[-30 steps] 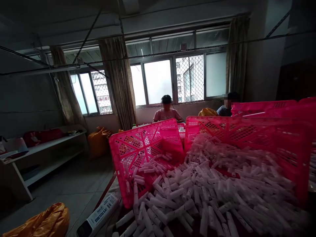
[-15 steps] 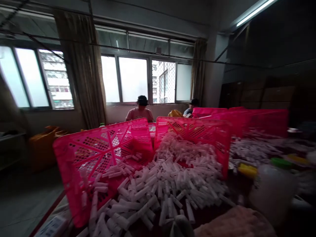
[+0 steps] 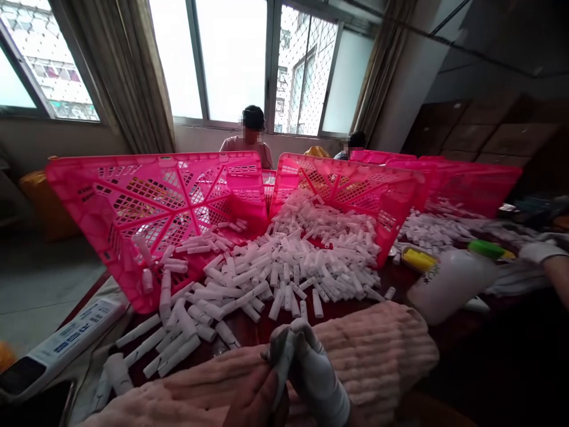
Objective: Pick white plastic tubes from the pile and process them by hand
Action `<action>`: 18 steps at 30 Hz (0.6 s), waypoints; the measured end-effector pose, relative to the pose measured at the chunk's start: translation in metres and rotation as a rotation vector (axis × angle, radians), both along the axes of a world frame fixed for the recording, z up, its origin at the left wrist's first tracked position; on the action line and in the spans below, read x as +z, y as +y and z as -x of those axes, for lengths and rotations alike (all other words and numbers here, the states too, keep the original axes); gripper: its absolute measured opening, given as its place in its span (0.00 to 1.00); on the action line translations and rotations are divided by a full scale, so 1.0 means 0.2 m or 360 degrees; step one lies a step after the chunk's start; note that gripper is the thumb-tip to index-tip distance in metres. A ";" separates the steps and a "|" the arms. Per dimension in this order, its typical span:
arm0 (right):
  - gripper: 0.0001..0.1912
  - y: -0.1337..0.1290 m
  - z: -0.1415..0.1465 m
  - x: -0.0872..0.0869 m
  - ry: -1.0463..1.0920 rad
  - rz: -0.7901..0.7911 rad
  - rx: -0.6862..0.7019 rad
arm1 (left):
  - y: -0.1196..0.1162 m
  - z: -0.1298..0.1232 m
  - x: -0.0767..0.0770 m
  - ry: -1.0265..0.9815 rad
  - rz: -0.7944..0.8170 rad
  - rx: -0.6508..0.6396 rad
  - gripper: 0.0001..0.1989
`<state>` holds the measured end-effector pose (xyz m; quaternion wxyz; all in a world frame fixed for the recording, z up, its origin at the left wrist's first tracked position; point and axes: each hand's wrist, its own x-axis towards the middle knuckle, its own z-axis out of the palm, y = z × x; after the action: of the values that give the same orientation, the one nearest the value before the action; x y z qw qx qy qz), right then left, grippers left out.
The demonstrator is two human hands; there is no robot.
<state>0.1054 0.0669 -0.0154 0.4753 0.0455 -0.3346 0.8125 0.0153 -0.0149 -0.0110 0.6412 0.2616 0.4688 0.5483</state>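
Near the bottom centre, my left hand [image 3: 255,394], bare, pinches the lower part of a white tube [image 3: 284,362]. Close against it on the right is my right hand [image 3: 313,362], in a whitish glove with dirty fingertips, closed round the tube's upper part. Both hands are over a pink ribbed cloth [image 3: 377,350] along the table's near edge. Beyond them a large heap of white tubes [image 3: 288,261] spreads out of two tipped pink baskets [image 3: 191,204].
At the left lies a long white printed box [image 3: 73,338]. On the right are a jar with a green lid [image 3: 453,279], a yellow item [image 3: 418,258] and a neighbour's gloved hand [image 3: 540,252]. A person [image 3: 251,133] sits behind the baskets.
The view has tilted down, so the table sits higher in the picture. Both hands are now visible on the tube; earlier only a blurred gloved shape showed at the bottom edge.
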 end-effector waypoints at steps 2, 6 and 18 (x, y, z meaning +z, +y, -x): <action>0.07 0.00 -0.01 0.00 0.0028 -0.0024 0.0017 | 0.01 0.01 -0.01 -0.0086 -0.0048 -0.0036 0.27; 0.13 0.00 -0.02 -0.04 -0.0146 -0.0064 -0.0068 | 0.02 0.02 -0.04 0.0121 -0.0182 -0.0097 0.26; 0.27 -0.13 -0.60 -0.25 -0.1554 -0.0020 -0.1357 | 0.08 0.11 -0.02 0.2108 -0.0603 -0.0556 0.17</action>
<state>0.2248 0.0403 -0.0656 0.5490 -0.4633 -0.5057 0.4778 -0.0072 0.0007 -0.0157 0.2435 0.7183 0.6078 0.2352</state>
